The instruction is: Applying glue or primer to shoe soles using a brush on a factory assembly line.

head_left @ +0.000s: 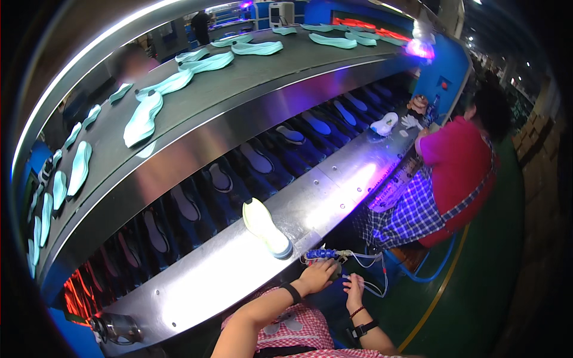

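Note:
A pale yellow-green shoe sole (265, 230) lies on the metal ledge in front of me, its dark-edged end toward me. Below the ledge's front edge, my left hand (318, 276) is closed round a small dark thing that its fingers mostly hide. Just beyond those fingers sits a blue ribbed air fitting (320, 253) with a brass-coloured end. My right hand (354, 290), to the right and slightly lower, has its fingers curled in a pinch at a thin clear hose (375, 292). The hose loops up toward the fitting.
Several mint-green soles (143, 119) ride on a dark raised conveyor belt (206, 89). Under it, a lower belt carries darker soles (256, 158). A metal cup (122, 329) stands at the ledge's left end. At right sits a co-worker in red (462, 173), near a white shoe (385, 124).

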`<action>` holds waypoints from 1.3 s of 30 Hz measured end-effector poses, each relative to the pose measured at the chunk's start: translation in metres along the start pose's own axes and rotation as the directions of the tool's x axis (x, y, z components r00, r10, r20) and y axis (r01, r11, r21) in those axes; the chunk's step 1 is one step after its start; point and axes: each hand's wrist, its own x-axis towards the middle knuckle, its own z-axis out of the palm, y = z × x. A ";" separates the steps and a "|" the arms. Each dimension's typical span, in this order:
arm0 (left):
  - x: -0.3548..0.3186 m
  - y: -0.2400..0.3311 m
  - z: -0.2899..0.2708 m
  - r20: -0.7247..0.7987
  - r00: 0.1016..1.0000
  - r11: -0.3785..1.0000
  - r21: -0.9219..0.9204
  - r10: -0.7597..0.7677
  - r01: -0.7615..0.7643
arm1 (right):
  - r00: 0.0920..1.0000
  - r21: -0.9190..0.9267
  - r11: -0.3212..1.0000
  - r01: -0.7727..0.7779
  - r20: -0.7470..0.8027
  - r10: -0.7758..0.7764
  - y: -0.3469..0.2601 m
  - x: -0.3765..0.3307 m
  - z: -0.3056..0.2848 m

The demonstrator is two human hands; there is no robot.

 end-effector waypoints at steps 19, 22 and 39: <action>0.013 -0.007 0.001 0.122 0.920 0.898 -0.202 -0.373 0.391 | 0.932 -0.337 0.876 0.346 0.235 -0.277 -0.030 0.044 0.017; -0.003 -0.006 0.002 0.111 0.912 0.899 -0.157 -0.396 0.409 | 0.846 -0.480 0.701 0.528 0.371 -0.383 -0.016 0.053 0.015; -0.005 -0.015 -0.010 -0.008 0.880 0.880 -0.027 -0.474 0.474 | 0.672 -0.657 0.194 0.729 0.630 -0.390 -0.052 0.041 0.039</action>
